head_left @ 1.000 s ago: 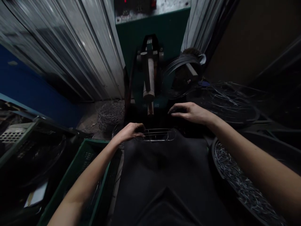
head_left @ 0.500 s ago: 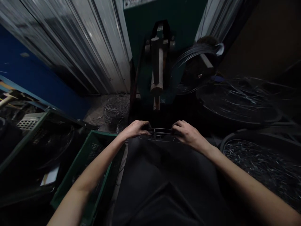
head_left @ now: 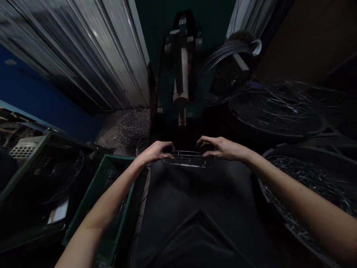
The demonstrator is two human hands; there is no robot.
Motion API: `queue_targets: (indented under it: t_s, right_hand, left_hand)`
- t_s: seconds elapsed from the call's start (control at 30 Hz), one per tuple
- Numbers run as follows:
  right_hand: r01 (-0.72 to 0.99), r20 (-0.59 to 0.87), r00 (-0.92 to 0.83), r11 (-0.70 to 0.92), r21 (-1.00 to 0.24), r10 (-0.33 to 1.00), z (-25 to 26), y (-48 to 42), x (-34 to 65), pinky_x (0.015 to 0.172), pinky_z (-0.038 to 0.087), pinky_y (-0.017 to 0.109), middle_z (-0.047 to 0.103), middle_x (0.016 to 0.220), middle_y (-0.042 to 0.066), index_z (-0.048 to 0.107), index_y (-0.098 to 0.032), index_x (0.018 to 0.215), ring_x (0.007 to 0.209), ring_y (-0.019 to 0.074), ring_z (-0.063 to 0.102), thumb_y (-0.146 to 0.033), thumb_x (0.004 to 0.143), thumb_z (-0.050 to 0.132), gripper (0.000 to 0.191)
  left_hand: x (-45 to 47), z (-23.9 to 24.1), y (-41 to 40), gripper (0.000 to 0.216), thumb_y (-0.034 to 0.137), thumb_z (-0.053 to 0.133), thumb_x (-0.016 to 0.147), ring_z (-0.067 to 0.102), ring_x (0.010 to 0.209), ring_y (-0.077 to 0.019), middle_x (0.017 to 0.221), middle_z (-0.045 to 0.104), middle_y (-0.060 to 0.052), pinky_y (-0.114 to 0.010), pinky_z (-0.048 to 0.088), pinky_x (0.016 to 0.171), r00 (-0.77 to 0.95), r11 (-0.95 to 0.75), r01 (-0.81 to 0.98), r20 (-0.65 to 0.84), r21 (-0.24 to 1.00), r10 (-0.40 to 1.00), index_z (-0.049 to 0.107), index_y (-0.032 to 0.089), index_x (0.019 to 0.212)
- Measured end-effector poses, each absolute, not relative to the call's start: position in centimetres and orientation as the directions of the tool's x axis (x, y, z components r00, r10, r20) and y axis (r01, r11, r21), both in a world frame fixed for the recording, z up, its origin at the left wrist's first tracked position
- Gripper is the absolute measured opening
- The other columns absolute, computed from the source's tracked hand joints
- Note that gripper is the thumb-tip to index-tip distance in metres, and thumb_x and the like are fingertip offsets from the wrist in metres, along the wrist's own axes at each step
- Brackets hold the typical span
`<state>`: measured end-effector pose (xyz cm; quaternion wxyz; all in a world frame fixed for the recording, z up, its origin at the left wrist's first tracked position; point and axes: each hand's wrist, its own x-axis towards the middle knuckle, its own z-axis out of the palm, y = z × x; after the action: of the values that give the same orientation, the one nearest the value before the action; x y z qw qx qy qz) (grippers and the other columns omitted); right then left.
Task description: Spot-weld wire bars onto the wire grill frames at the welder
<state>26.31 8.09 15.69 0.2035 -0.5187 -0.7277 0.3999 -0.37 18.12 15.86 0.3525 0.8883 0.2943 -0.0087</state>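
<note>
Over my lap, at the edge of a dark apron (head_left: 184, 201), lies a small frame of thin bent metal wire (head_left: 188, 165), with several parallel bars and rounded corners. My left hand (head_left: 159, 152) grips its left end between thumb and fingers. At the right end is my right hand (head_left: 216, 148), its curled fingers and thumb apart, with the thumb close to or touching the wire. Just beyond both hands stands a dark green machine (head_left: 164, 74) with a thick cylindrical metal rod (head_left: 181, 74) pointing down toward me.
To my left is a green plastic crate (head_left: 80, 212), with a darker crate (head_left: 25, 171) beside it. A tangle of wire (head_left: 134, 128) lies on the floor. On the right, a round tub (head_left: 267, 154) holds many small metal pieces; behind it are a wide basin (head_left: 237, 111) and coiled wire (head_left: 228, 52).
My right hand has loosened, with its fingers and thumb spreading apart at the wire frame. The left hand keeps its grip. The view has shifted slightly.
</note>
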Motion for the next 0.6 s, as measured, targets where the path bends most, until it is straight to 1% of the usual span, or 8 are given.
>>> queue_targets:
  t_s: [0.1,0.23,0.37,0.5,0.6]
  right_hand:
    - [0.647,-0.192,-0.431,0.153,-0.747,0.882,16.4,8.9,26.2,0.085,0.044,0.028,0.062,0.11,0.003,0.059,-0.022,0.112,0.099,0.0191,0.058,-0.039,0.076,0.06,0.04]
    - [0.675,-0.3,-0.516,0.166,-0.719,0.803,16.9,10.0,26.1,0.084,0.043,0.026,0.065,0.103,0.004,0.064,-0.018,0.105,0.097,0.0201,0.059,-0.042,0.074,0.061,0.04]
    - [0.67,-0.277,-0.522,0.187,-0.718,0.807,16.8,10.4,26.0,0.083,0.042,0.025,0.066,0.1,0.003,0.065,-0.017,0.102,0.095,0.0197,0.059,-0.043,0.073,0.062,0.039]
    - [0.677,-0.236,-0.515,0.221,-0.702,0.824,16.5,9.9,26.2,0.083,0.043,0.026,0.066,0.1,0.004,0.065,-0.017,0.103,0.094,0.0188,0.06,-0.043,0.078,0.054,0.037]
    - [0.691,-0.169,-0.507,0.282,-0.665,0.845,15.8,9.5,26.4,0.083,0.042,0.028,0.065,0.101,0.005,0.065,-0.017,0.103,0.093,0.0183,0.06,-0.042,0.081,0.051,0.037]
  left_hand:
    - [-0.4,15.7,18.2,0.028,0.038,0.065,0.073,0.054,0.073,-0.0112,0.077,0.06,0.002,-0.019,0.036,0.064,0.836,-0.569,0.51,-0.217,0.646,0.503,0.059,0.014,0.085]
    - [-0.5,15.7,18.4,0.027,0.037,0.066,0.072,0.054,0.074,-0.0115,0.078,0.061,0.002,-0.019,0.037,0.066,0.832,-0.561,0.515,-0.222,0.648,0.508,0.059,0.014,0.085]
    - [-0.6,15.6,18.5,0.028,0.038,0.067,0.072,0.054,0.073,-0.0117,0.077,0.061,0.002,-0.019,0.037,0.065,0.83,-0.566,0.52,-0.221,0.639,0.513,0.059,0.014,0.085]
    - [-0.6,15.5,18.6,0.028,0.039,0.065,0.074,0.055,0.073,-0.0114,0.077,0.061,0.002,-0.019,0.037,0.065,0.839,-0.594,0.503,-0.191,0.628,0.509,0.06,0.014,0.086]
    - [-0.4,15.5,18.4,0.027,0.037,0.064,0.075,0.055,0.072,-0.0107,0.078,0.062,0.002,-0.018,0.037,0.064,0.84,-0.607,0.492,-0.158,0.624,0.518,0.06,0.013,0.086]
